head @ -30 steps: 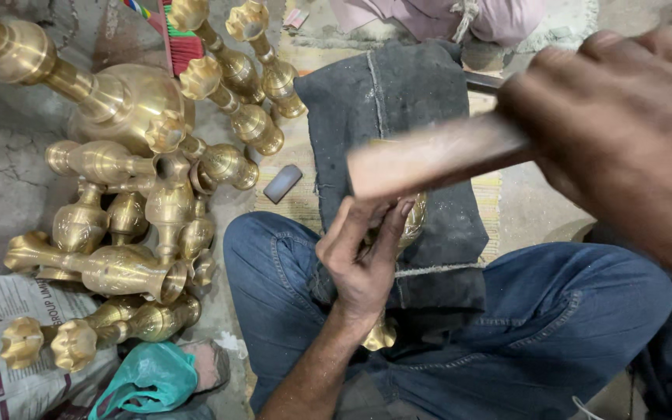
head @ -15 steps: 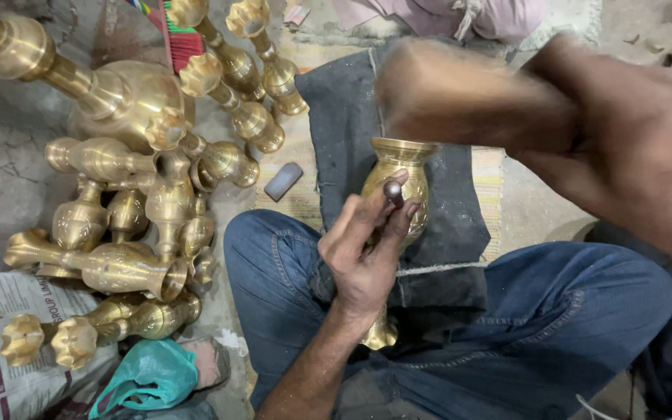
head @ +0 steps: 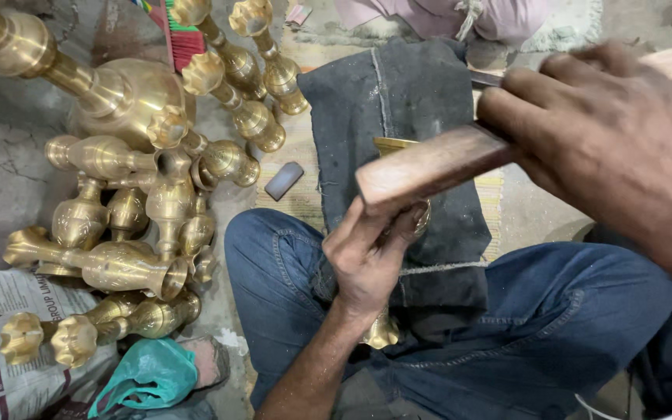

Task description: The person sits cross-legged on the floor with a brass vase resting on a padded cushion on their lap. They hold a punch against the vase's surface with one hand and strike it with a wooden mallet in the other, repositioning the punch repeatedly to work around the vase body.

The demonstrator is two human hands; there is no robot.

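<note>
Head view: your right hand [head: 608,148] is clenched round a wooden mallet [head: 429,167], its head just above your left hand [head: 371,260]. Your left fingers curl round a brass vase [head: 418,222] on dark cloth [head: 398,101] across your lap, the vase mostly hidden beneath the mallet.

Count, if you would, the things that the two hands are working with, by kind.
wooden mallet, in the right hand: 1
brass vase, under the left hand: 1
dark cloth beneath the vase: 1
Total: 3
</note>
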